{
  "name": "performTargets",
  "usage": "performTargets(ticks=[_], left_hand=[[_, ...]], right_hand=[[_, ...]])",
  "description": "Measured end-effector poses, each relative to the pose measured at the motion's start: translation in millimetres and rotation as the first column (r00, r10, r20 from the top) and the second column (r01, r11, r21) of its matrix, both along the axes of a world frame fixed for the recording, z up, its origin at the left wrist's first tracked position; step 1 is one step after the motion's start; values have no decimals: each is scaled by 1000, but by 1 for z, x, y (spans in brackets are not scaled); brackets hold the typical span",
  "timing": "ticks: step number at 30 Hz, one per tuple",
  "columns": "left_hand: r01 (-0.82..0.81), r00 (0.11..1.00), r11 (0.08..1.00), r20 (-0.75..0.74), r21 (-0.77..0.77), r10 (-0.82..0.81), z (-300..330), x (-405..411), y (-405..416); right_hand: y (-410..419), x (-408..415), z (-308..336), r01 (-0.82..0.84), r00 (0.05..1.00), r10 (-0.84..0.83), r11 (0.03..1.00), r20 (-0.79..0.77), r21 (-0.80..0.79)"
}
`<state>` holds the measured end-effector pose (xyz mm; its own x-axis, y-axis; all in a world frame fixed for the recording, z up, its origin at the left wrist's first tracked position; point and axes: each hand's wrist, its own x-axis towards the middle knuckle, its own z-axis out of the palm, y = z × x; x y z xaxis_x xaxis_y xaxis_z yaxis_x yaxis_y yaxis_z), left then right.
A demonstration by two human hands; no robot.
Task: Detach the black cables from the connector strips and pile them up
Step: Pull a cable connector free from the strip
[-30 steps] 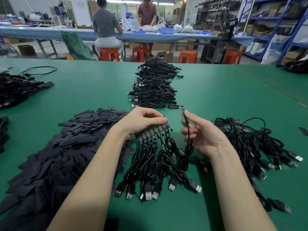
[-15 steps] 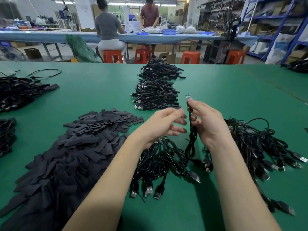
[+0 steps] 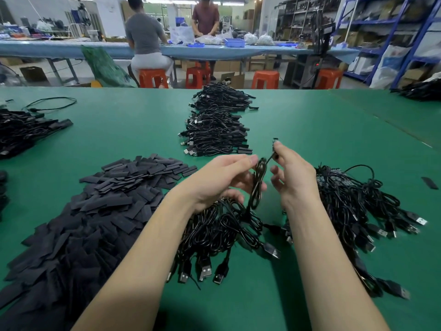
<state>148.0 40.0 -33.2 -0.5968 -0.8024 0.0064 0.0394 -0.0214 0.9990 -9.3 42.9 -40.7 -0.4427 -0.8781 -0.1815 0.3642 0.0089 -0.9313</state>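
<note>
The right hand [image 3: 292, 177] pinches the plug end of one black cable [image 3: 259, 181] and holds it up, so its coiled loop hangs clear of the bundle [image 3: 222, 225] on the green counter [image 3: 310, 130] below. The left hand [image 3: 222, 180] has its grip narrow, fingertips on the hanging loop, probably to steady it. Beyond the hands lies the pile of loose cables [image 3: 216, 137], the likely place for this one. More bundled cables [image 3: 358, 201] wait just right of the right hand.

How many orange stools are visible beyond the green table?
4, in a row past the table's far edge: one under the seated person, one just right of it, one further right, one by the black stand. Others may be hidden.
</note>
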Motion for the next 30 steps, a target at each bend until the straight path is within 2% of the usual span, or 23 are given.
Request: performTargets(ticks=[3, 5, 8, 10, 11, 14, 16, 20, 24, 27, 30], left_hand=[[-19, 999, 1000, -39, -3, 19, 1, 1, -5], [14, 999, 1000, 47, 19, -15, 0, 4, -5], [48, 960, 998, 276, 37, -57, -5, 13, -6], [-14, 926, 1000, 379, 11, 9, -10, 13, -8], [-85, 925, 996, 372, -5, 81, -13, 9, -10], [-334, 929, 942, 181, 41, 322, -25, -6, -13], [-383, 924, 919, 58, 92, 379, -31, -13, -12], [-359, 918, 917, -112, 174, 381, -36, -18, -10], [-270, 880, 914, -308, 303, 362, -35, -17, -11], [-250, 874, 916, -334, 312, 352, -37, -15, -11], [-304, 873, 897, -283, 322, 397, -39, -15, -11]], right_hand=[[-3, -3, -2, -16, 996, 14, 1000, 93, 18], [-5, -3, -5, -66, 994, 63, 997, 87, 37], [-7, 2, -12, -210, 977, 212, 971, -10, 117], [-6, 8, -17, -290, 953, 299, 947, -46, 141], [-5, 11, -18, -311, 947, 319, 940, -39, 138], [-4, 19, -18, -285, 958, 286, 953, -2, 100], [-4, 23, -16, -223, 975, 221, 973, 30, 59], [-1, 33, -13, -137, 989, 136, 991, 54, 10], [0, 37, -14, -110, 993, 109, 994, -41, -14], [1, 39, -12, -169, 984, 169, 986, -52, 3], [-1, 33, -4, -181, 979, 186, 981, -84, 63]])
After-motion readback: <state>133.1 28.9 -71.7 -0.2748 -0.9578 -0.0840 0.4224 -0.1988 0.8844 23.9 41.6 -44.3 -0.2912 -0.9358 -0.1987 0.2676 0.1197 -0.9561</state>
